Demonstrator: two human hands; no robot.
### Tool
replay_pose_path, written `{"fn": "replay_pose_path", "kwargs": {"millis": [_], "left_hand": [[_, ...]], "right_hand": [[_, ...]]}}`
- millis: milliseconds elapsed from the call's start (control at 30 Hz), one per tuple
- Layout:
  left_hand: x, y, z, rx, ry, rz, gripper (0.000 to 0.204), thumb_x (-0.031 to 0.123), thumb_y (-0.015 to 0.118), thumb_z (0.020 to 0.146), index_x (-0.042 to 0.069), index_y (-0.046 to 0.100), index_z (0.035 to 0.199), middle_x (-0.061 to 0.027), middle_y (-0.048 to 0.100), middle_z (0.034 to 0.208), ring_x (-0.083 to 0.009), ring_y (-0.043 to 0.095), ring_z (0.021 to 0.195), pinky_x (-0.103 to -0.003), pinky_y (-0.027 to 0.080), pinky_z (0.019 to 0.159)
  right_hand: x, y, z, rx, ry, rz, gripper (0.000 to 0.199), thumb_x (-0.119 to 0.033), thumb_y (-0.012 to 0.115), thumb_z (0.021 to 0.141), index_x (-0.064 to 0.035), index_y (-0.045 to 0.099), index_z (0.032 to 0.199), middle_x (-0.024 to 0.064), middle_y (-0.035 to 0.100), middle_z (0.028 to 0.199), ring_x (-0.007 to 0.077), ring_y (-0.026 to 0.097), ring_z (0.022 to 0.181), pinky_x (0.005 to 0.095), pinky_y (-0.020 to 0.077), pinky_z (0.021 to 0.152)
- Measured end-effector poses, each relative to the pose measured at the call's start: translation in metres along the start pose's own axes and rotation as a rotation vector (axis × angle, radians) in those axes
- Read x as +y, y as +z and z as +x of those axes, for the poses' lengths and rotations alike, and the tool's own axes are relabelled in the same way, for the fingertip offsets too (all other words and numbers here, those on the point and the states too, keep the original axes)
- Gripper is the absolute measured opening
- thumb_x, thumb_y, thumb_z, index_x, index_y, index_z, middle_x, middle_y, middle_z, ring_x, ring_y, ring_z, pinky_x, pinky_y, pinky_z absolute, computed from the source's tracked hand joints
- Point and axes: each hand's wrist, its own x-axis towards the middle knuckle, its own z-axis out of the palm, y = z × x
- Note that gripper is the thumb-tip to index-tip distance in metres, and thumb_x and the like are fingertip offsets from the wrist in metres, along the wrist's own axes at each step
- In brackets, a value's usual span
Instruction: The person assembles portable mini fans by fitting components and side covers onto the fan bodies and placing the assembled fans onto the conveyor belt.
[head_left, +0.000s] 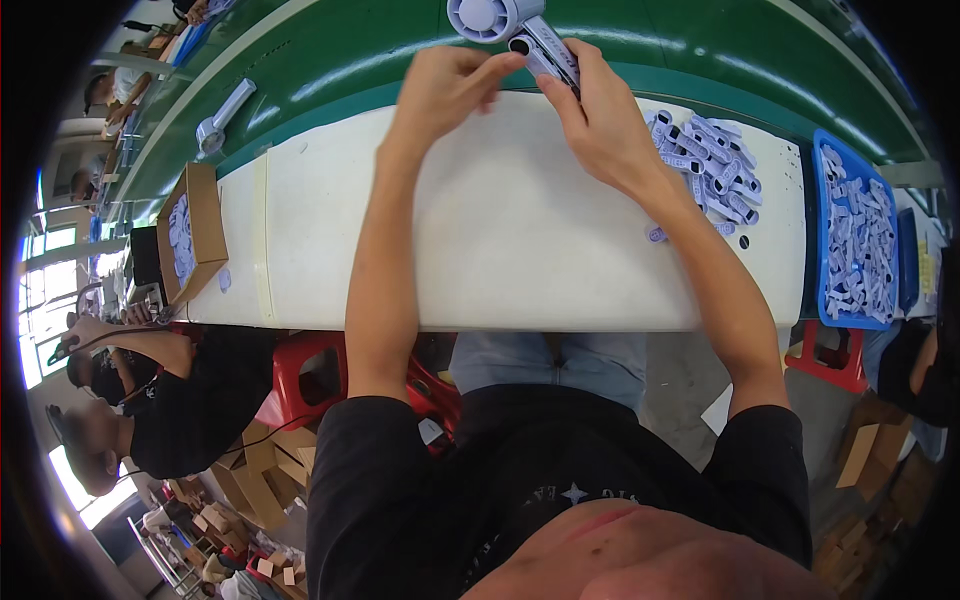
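Observation:
My right hand [605,115] is closed around a slim, pale lavender handle piece [537,62] with a dark rounded end, at the far edge of the white work surface. Directly beyond it is a handheld fan [484,16] with a round grilled head; its handle runs down behind my fingers, and I cannot tell whether I grip it too. My left hand [450,92] is curled, its thumb tip close to the piece's dark end. Anything between its fingers is hidden. Right of my right forearm lies a pile of similar lavender pieces [712,165].
Another fan [225,116] lies on the green belt [350,62] at the left. A cardboard box [206,235] of pale parts stands on the table's left end. At the right is a blue bin [822,230] full of pieces. A person in black [215,405] sits at the left, near red stools [300,380].

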Motion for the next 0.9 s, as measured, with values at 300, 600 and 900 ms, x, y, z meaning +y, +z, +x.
{"fn": "replay_pose_path", "kwargs": {"millis": [300, 600, 900], "left_hand": [[0.055, -0.011, -0.035, 0.803, 1.165, 0.387, 0.032, 0.031, 0.06, 0.092, 0.001, 0.064, 0.081, -0.0035, 0.063, 0.072, -0.0195, 0.058, 0.07, -0.036, 0.043, 0.077], [-0.027, 0.024, 0.0, 0.518, 0.825, 0.617, 0.047, 0.039, 0.072, 0.08, 0.013, 0.062, 0.118, -0.0029, 0.063, 0.114, -0.0198, 0.056, 0.108, -0.037, 0.044, 0.094], [-0.031, 0.026, -0.004, 0.46, 0.761, 0.518, 0.045, 0.035, 0.074, 0.079, 0.011, 0.064, 0.116, -0.0076, 0.063, 0.114, -0.0274, 0.057, 0.107, -0.037, 0.045, 0.091]], "right_hand": [[0.024, -0.011, 0.01, -0.054, -0.414, -0.315, 0.046, -0.02, 0.062, 0.09, -0.0022, 0.045, 0.128, 0.018, 0.057, 0.114, 0.0353, 0.057, 0.102, 0.0396, 0.0464, 0.087], [0.026, -0.015, 0.008, -0.22, -0.353, -0.411, 0.047, -0.013, 0.065, 0.085, -0.0043, 0.05, 0.128, 0.0142, 0.057, 0.118, 0.033, 0.053, 0.11, 0.0391, 0.0437, 0.094], [0.023, -0.006, 0.005, -0.199, -0.359, -0.457, 0.049, -0.012, 0.066, 0.084, -0.0051, 0.05, 0.129, 0.014, 0.057, 0.121, 0.033, 0.053, 0.111, 0.0388, 0.0441, 0.094]]}}
